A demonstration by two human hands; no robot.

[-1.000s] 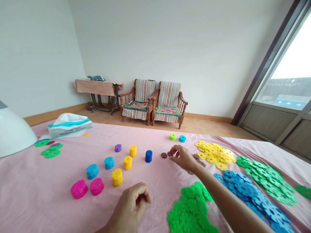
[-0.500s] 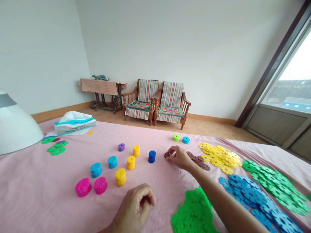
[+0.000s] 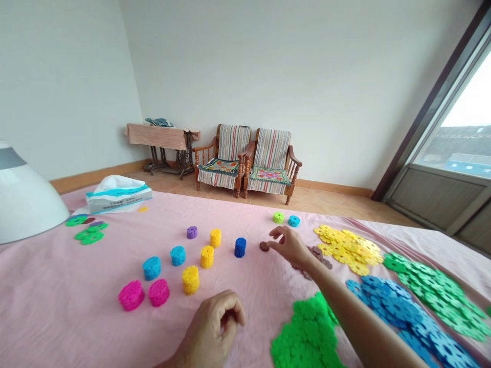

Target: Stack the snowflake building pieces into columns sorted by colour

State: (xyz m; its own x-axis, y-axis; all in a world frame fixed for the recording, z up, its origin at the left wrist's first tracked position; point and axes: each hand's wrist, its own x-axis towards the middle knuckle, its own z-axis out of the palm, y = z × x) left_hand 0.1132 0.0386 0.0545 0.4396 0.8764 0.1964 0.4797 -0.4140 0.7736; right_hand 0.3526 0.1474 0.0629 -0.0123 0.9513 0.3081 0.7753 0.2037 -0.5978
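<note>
My right hand (image 3: 288, 247) hovers just right of a low stack of brown notched discs (image 3: 264, 246), with its thumb and fingers apart and nothing between them. Behind its wrist lies a loose pile of brown discs (image 3: 321, 257), partly hidden. My left hand (image 3: 217, 324) rests on the cloth near the front, its fingers curled in and holding nothing that I can see. Left of the brown stack stands a dark blue stack (image 3: 240, 248). Farther left are yellow stacks (image 3: 207, 257), a purple stack (image 3: 192, 232), light blue stacks (image 3: 152, 268) and pink stacks (image 3: 131, 295).
Loose piles of yellow discs (image 3: 349, 246), blue discs (image 3: 406, 312) and green discs (image 3: 307, 335) lie to the right. Lime (image 3: 278, 217) and light blue (image 3: 294, 221) stacks stand at the back. A tissue pack (image 3: 119, 196) and a white lamp-like object (image 3: 28, 199) are at left.
My right hand has let go of the brown stack and drawn slightly right, its fingers now parted. The stack stays on the cloth. My left hand has not moved.
</note>
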